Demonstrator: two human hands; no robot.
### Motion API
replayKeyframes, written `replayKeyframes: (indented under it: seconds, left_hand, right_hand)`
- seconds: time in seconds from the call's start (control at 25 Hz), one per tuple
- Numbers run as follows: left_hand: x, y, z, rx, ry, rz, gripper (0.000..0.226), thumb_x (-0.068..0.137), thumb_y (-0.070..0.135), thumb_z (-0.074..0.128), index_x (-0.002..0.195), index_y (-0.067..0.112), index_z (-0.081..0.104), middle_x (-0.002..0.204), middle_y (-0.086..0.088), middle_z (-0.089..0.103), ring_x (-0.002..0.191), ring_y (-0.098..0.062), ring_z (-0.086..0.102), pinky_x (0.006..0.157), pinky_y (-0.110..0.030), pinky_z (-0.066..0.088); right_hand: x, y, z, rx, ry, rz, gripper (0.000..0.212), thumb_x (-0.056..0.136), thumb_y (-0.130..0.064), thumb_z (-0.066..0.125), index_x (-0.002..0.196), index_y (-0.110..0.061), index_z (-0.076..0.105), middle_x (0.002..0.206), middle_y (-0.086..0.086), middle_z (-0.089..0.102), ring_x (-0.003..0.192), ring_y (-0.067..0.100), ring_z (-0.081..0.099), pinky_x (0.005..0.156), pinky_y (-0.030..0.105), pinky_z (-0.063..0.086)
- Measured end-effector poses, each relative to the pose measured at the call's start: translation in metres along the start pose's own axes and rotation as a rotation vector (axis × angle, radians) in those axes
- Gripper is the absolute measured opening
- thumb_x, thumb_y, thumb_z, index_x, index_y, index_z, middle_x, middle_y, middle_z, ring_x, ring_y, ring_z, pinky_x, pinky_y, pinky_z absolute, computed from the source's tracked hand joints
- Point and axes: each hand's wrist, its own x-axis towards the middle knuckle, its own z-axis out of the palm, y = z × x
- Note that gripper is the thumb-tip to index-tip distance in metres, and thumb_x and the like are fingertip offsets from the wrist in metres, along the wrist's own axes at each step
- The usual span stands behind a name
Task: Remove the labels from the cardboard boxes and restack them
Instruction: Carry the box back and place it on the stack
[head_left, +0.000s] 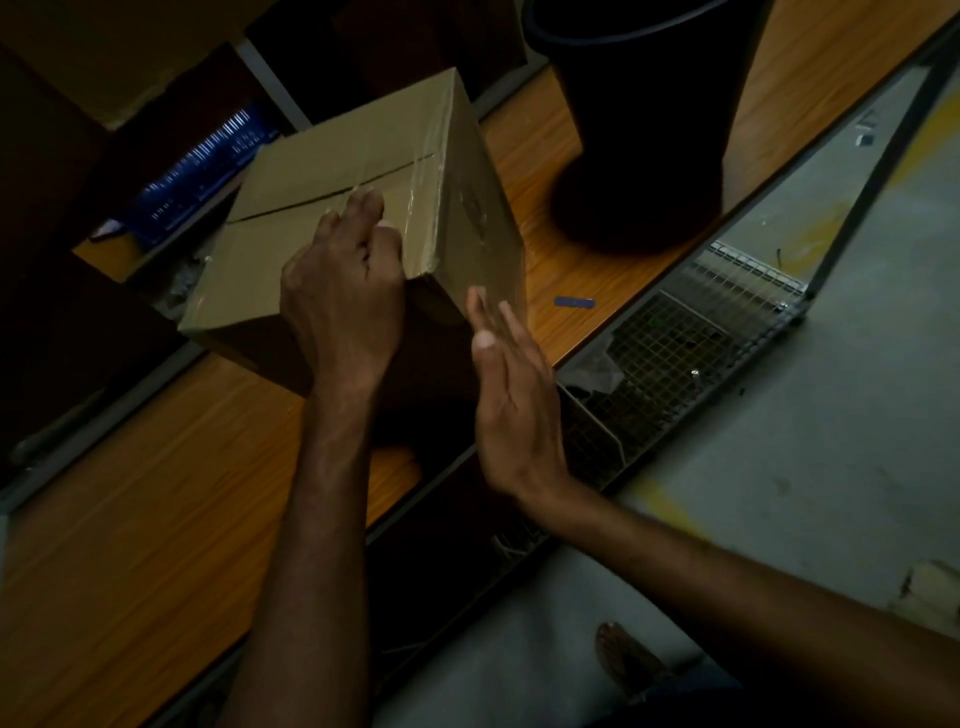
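A taped cardboard box stands on the wooden table, one corner turned toward me. My left hand rests on the box's top near its front corner, fingers curled down onto the clear tape. My right hand is flat with straight fingers, and its fingertips touch the box's right side face near the lower edge. No label shows on the faces I see.
A tall black bin stands on the table right of the box. A small blue strip lies on the table beside it. A wire mesh rack sits below the table edge, a blue crate behind the box.
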Motion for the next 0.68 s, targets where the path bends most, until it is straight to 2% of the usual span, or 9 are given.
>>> replayKeyframes:
  seconds: [0.16,0.36,0.48,0.6,0.68]
  left_hand:
    - [0.003,0.001,0.003,-0.005,0.005,0.001,0.056,0.099,0.046,0.031,0.142,0.025,0.059,0.149,0.008,0.055,0.139,-0.012,0.049,0.114,-0.045,0.039]
    - [0.002,0.000,0.003,-0.014,0.030,-0.009,0.054,0.099,0.044,0.033,0.141,0.023,0.060,0.149,0.007,0.055,0.140,-0.014,0.049,0.114,-0.046,0.040]
    - [0.003,0.001,0.004,-0.001,0.020,-0.004,0.054,0.099,0.045,0.033,0.142,0.024,0.060,0.149,0.008,0.055,0.138,-0.015,0.051,0.112,-0.047,0.041]
    - [0.000,-0.001,0.004,-0.018,0.043,-0.007,0.053,0.100,0.044,0.034,0.141,0.024,0.060,0.149,0.007,0.056,0.136,-0.016,0.053,0.110,-0.048,0.043]
    - [0.002,-0.002,0.006,-0.017,0.045,-0.009,0.051,0.101,0.043,0.035,0.141,0.024,0.060,0.148,0.008,0.055,0.139,-0.014,0.050,0.113,-0.047,0.041]
  right_hand:
    - [0.016,0.007,0.002,-0.049,0.018,0.111,0.056,0.110,-0.044,0.015,0.163,-0.032,0.028,0.168,-0.017,0.026,0.158,0.005,0.007,0.129,0.049,0.010]
    - [-0.004,0.008,-0.003,-0.039,-0.026,0.102,0.049,0.114,-0.040,0.020,0.162,-0.035,0.029,0.160,-0.028,0.019,0.154,-0.002,0.009,0.129,0.047,0.011]
    - [0.026,-0.002,-0.004,-0.028,-0.013,0.184,0.055,0.111,-0.046,0.016,0.163,-0.032,0.028,0.168,-0.018,0.023,0.158,0.007,0.009,0.129,0.049,0.013]
    - [0.001,-0.002,-0.005,-0.016,-0.051,0.055,0.051,0.114,-0.042,0.019,0.163,-0.033,0.028,0.167,-0.021,0.024,0.157,0.002,0.009,0.129,0.044,0.016]
    - [0.011,0.005,-0.007,-0.031,-0.052,0.054,0.052,0.112,-0.044,0.018,0.163,-0.034,0.027,0.165,-0.025,0.021,0.158,0.002,0.004,0.130,0.047,0.013]
